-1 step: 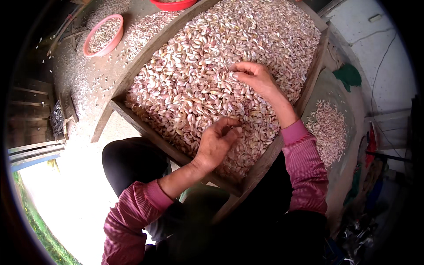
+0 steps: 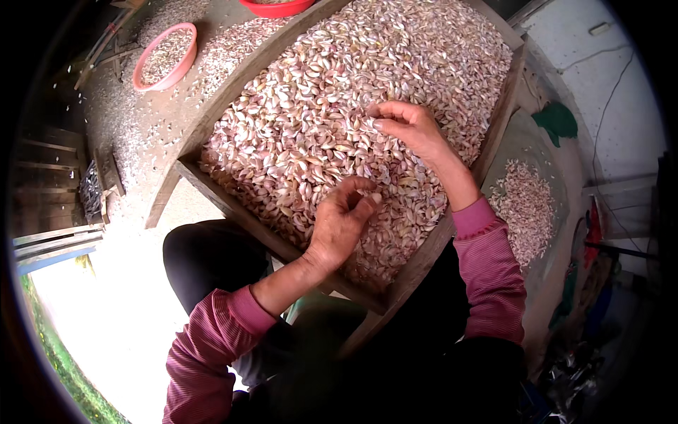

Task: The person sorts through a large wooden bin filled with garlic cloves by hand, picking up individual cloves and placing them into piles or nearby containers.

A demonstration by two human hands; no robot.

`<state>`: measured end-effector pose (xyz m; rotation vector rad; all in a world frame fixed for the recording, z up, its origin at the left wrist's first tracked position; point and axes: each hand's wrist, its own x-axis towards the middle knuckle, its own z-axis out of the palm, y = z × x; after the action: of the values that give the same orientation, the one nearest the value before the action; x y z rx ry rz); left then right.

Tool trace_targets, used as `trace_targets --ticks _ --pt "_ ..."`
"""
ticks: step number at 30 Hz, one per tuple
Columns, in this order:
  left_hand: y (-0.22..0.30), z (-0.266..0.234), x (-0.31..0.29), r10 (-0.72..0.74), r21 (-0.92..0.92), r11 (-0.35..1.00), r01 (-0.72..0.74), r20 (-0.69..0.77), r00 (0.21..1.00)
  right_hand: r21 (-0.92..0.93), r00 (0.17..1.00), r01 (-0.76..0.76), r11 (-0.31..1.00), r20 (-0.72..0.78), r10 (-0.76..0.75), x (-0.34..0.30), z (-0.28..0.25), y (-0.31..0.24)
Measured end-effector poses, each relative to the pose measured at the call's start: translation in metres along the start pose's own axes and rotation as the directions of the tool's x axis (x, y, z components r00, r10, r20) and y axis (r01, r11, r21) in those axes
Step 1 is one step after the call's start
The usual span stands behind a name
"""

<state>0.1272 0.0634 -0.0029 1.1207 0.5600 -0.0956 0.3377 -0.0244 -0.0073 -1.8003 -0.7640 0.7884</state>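
Garlic cloves [image 2: 311, 99], pinkish-white and in loose skins, thickly fill a wooden tray [image 2: 236, 215] in front of me. My left hand [image 2: 337, 225] is closed in a pinch low over the tray's near end, with a pale garlic clove [image 2: 376, 198] at the fingertips. Farther up and to the right, my right hand [image 2: 415, 133] curls over the heap, thumb and forefinger drawn close together. Whatever lies between those fingertips is too small to tell from the cloves behind. Under the left hand the layer looks thinner and darker.
A pink basin [image 2: 185, 65] of cloves stands on the floor at the far left, near a red basin [image 2: 279, 8]. More cloves [image 2: 526, 212] lie on a sheet to the right, by a green cloth [image 2: 556, 121]. My knee [image 2: 212, 258] is against the tray's near side.
My left hand has moved slightly up and left, and a pale clove now shows at its fingertips. The right hand has barely shifted.
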Motion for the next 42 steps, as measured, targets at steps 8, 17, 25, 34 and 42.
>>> trace_targets --ticks 8,17,25,34,42 --pt "0.019 0.002 0.001 0.216 0.146 0.966 -0.214 -0.002 0.976 0.333 0.99 -0.138 0.933 0.087 0.115 -0.088 0.037 -0.01" --pt "-0.01 0.015 -0.023 0.313 0.592 0.726 -0.35 0.17 0.935 0.222 0.984 -0.175 0.959 0.031 0.173 -0.145 0.039 -0.006" --pt "-0.019 0.011 -0.025 0.382 0.685 0.44 -0.581 0.443 0.811 -0.07 0.999 0.023 0.997 0.035 -0.02 -0.157 0.045 0.001" --pt "-0.02 0.003 -0.029 0.43 0.615 0.464 -0.638 0.473 0.769 0.046 0.994 0.051 0.998 0.096 -0.055 -0.157 0.052 -0.007" --pt "-0.012 0.001 -0.036 0.421 0.545 0.62 -0.565 0.376 0.825 0.16 0.989 -0.01 0.987 0.15 -0.014 -0.149 0.058 -0.015"
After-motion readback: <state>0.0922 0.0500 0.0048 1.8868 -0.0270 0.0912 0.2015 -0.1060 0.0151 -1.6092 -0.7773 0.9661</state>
